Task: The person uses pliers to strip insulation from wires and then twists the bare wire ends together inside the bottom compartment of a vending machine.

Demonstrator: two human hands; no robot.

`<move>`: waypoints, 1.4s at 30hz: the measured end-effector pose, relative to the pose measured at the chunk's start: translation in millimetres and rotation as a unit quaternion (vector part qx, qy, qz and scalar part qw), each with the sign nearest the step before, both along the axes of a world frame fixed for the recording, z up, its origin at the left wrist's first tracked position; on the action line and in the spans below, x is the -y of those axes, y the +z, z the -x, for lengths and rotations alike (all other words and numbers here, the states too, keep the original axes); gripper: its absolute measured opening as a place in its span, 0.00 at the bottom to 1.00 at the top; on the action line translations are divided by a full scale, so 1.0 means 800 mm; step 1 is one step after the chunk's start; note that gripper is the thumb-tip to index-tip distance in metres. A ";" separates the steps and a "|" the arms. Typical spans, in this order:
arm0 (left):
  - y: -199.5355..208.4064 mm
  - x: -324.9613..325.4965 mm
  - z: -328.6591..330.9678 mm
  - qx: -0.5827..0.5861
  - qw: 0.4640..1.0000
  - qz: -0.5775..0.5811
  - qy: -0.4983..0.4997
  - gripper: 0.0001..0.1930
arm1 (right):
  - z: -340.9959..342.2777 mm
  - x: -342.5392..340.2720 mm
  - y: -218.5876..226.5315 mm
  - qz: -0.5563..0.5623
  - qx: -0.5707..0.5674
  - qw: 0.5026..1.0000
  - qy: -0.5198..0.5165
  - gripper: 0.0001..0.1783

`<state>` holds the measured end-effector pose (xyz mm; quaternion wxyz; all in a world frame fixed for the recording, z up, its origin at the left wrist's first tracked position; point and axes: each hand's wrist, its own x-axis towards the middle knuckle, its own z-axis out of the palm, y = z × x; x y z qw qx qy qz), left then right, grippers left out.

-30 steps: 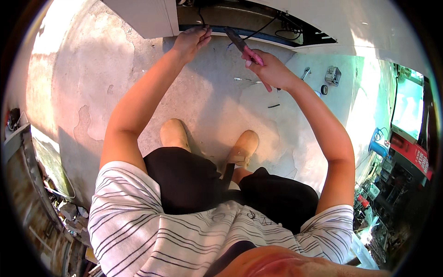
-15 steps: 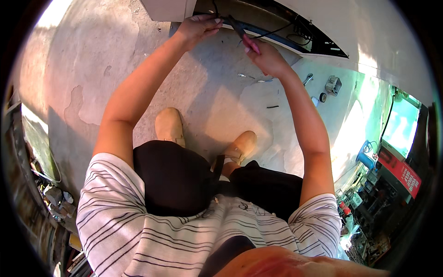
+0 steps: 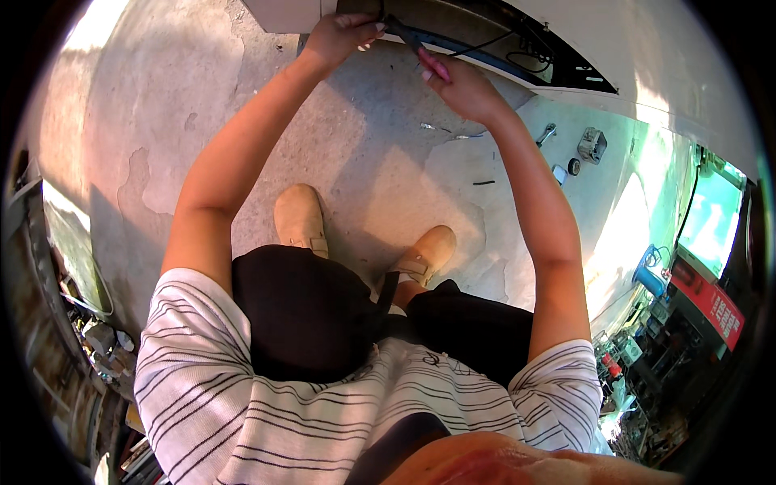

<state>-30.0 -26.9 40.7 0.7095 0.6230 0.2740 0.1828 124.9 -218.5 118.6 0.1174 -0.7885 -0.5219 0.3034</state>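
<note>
My left hand (image 3: 341,40) is closed in a pinch at the lower edge of the opening in a white cabinet-like body (image 3: 647,44). A thin black cable (image 3: 381,8) runs down to its fingertips. My right hand (image 3: 469,87) is wrapped round a pink-handled tool (image 3: 434,65) with a long dark end; its exact kind is unclear. The dark end points up and left and meets the cable close to my left fingertips. Inside the opening, more black wires (image 3: 529,58) hang to the right of my right hand.
On the concrete floor (image 3: 388,162) lie a wrench (image 3: 546,134), a grey metal box-shaped part (image 3: 592,145), a small black ring (image 3: 574,166) and short black scraps (image 3: 483,183). A blue spool (image 3: 649,275) and clutter stand at the right. My shoes (image 3: 301,218) are below.
The tool's dark end has shifted left and up, closer to my left fingertips. Both hands have moved slightly up in the view, and the whole view has shifted a little.
</note>
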 end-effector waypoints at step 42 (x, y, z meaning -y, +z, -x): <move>-0.004 0.003 -0.003 -0.051 0.998 -0.031 -0.001 0.18 | 0.011 -0.001 0.014 0.044 0.056 0.997 -0.006 0.25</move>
